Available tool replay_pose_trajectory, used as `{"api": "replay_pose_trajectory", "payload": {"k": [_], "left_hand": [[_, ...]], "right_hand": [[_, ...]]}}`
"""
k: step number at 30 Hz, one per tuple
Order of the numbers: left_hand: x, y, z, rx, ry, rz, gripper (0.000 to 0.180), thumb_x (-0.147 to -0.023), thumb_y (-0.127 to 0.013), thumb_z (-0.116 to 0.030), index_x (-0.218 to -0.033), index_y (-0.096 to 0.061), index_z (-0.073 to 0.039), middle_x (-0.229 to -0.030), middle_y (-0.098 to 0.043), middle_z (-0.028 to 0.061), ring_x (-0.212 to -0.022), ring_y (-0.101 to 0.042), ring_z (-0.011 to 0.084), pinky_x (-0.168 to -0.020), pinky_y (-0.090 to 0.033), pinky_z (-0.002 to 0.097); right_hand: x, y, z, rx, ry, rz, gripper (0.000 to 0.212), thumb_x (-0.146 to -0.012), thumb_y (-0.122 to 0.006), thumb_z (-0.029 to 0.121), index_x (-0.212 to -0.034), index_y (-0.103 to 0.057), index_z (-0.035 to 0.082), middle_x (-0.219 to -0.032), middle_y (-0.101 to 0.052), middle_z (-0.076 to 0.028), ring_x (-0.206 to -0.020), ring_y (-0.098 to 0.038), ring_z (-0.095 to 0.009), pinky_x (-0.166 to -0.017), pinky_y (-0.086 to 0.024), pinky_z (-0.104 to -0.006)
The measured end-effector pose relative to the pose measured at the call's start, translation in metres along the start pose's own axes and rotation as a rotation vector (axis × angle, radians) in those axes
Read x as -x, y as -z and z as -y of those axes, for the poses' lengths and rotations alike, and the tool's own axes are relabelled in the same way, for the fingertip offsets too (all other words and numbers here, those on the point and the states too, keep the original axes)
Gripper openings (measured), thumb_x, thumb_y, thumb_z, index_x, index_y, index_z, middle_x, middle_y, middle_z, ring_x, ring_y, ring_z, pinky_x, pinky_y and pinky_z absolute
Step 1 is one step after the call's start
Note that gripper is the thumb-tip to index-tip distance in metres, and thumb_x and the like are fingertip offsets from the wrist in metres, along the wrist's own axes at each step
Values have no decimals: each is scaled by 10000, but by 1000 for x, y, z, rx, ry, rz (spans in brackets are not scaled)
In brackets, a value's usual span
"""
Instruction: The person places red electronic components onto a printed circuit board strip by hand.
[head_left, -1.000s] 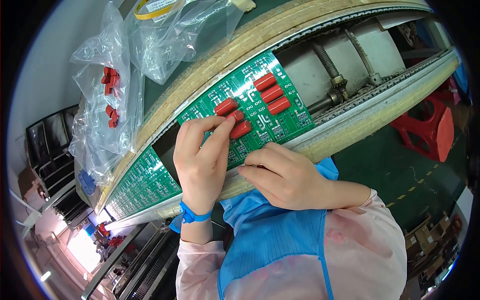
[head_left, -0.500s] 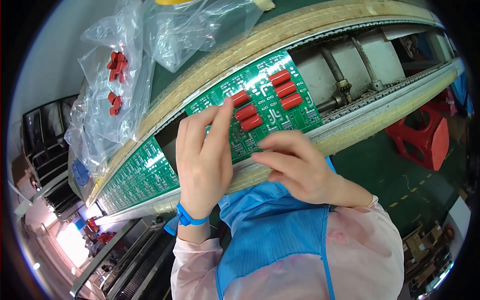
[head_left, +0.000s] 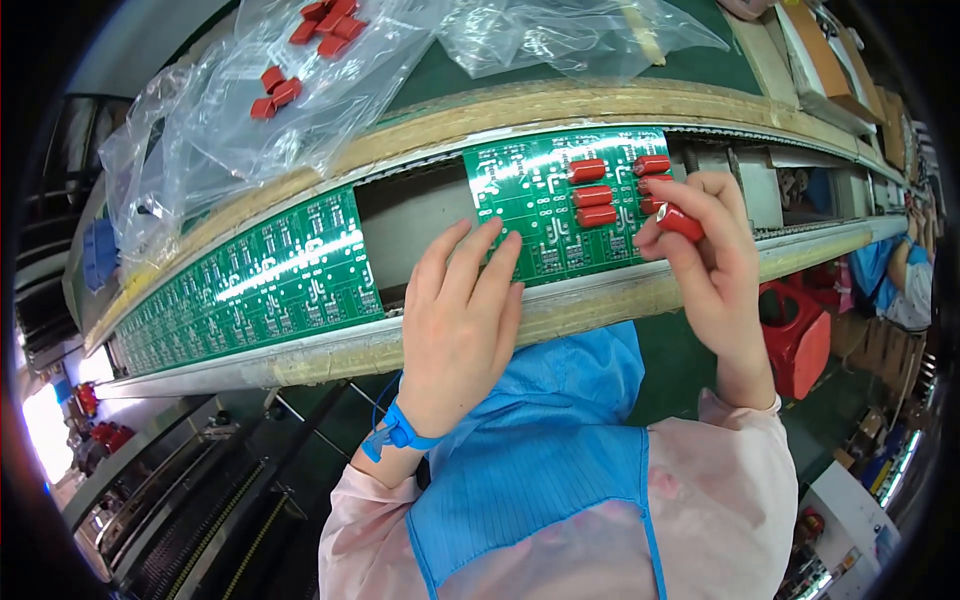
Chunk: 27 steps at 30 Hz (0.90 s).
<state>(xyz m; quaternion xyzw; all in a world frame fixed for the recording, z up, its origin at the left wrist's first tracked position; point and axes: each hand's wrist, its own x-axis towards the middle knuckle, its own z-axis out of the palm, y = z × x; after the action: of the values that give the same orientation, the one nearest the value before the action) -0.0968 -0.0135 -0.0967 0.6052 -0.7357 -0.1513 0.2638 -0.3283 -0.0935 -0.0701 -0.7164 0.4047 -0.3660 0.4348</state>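
My right hand (head_left: 712, 250) pinches a red cylindrical capacitor (head_left: 679, 222) between thumb and fingers, above the right part of a green circuit board (head_left: 545, 240). My left hand (head_left: 460, 310) is open with its fingers spread; the fingertips are over the board's left edge, and it holds nothing. A column of red capacitors (head_left: 592, 196) sits on the board between my hands. Another column of red capacitors (head_left: 652, 165) stands to its right, partly hidden behind my right fingers. A blue wrist strap (head_left: 402, 430) circles my left wrist.
The board rests between two conveyor rails, the near rail (head_left: 300, 362) running past my waist. More green boards (head_left: 250, 265) lie to the left. Loose red capacitors (head_left: 285, 92) lie on a clear plastic bag (head_left: 340, 110) beyond the far rail. A red stool (head_left: 800, 345) stands at right.
The view has swung, shifting the board rightward in the picture. My left fingers have left the capacitors and spread at the board's left edge. My right hand has risen, now visibly holding a capacitor.
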Motion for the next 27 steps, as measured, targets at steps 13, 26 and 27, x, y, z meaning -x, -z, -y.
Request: {"api": "replay_pose_trajectory", "payload": {"k": [13,26,27], "left_hand": [[12,-9,16,-84,-20,-26,422,-876,-653,-205,-1260,-589,-42,-1403,-510,108,-1301,-457,317,-1047,-396,477],[13,-12,19,-104,5,-6,435,-903,-615,-270,-1277,-571,-51,-1426,-494,115,-1302,-464,297,-1055,-394,482],[13,-11,19,-103,5,-6,435,-903,-615,-270,-1277,-571,-51,-1426,-494,115,-1302,-464,297,-1055,-394,482]], "right_hand": [[-94,-50,-18,308,-7,358,211,-881,-617,-9,-1081,-685,-18,-926,-672,-84,-641,-645,-145,-482,-517,-280],[-93,-57,-7,486,65,402,207,-841,-634,-7,-1040,-692,-18,-933,-686,-131,-754,-683,-255,-631,-545,-331],[-94,-57,-7,476,20,388,207,-837,-636,-5,-1036,-692,-19,-937,-688,-137,-782,-683,-270,-672,-543,-342]]}}
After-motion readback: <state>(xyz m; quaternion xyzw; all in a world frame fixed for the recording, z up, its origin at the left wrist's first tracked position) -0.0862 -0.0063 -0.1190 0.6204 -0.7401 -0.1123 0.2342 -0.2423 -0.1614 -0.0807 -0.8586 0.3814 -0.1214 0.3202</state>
